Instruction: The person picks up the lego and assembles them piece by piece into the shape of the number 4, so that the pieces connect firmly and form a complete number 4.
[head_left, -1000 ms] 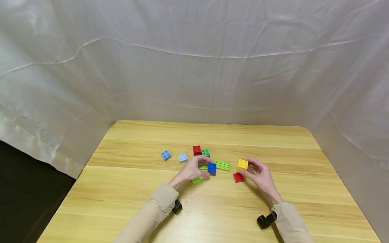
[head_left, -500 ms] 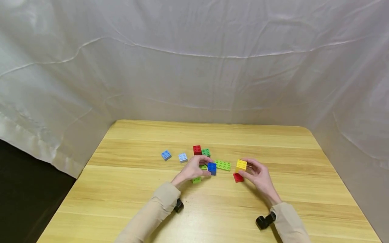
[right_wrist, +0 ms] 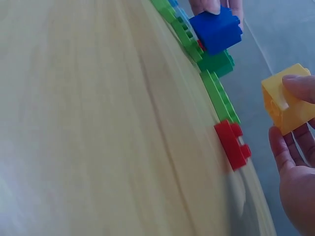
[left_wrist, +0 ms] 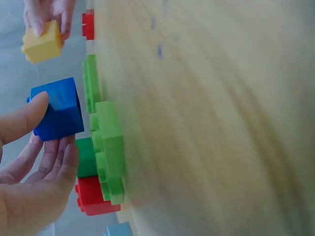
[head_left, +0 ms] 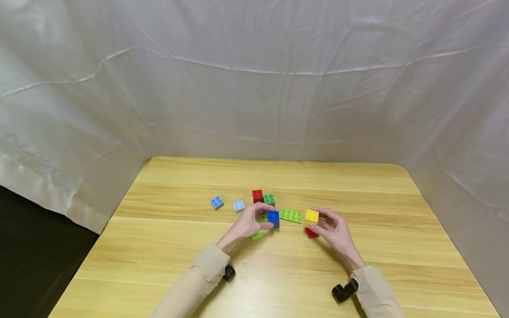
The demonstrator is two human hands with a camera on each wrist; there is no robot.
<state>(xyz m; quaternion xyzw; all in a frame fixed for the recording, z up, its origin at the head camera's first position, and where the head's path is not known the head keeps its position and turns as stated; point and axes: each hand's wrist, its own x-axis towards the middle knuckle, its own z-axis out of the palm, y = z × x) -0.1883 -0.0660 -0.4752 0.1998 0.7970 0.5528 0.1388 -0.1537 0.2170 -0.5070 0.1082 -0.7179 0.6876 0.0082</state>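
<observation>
The left grip (head_left: 251, 219) pinches a dark blue brick (head_left: 273, 219) between thumb and fingers, and the right grip (head_left: 336, 229) holds a yellow brick (head_left: 311, 217) the same way; both bricks are off the counter (head_left: 278, 274) and apart from each other. Compared with a second ago, the right grip has moved left, so from above its yellow brick now overlaps the flat red piece (head_left: 312, 233) lying under it; the wrist views show a gap between them. The left grip has drifted slightly left too. This suggests the bricks are being positioned, with neither joined to anything yet.

Between the grips lies a long lime plate (head_left: 291, 216). Beyond the left grip stand a green brick (head_left: 269, 199) and a red brick (head_left: 257, 195); farther left are two lighter blue pieces (head_left: 238, 206). The loose pieces look unchanged.
</observation>
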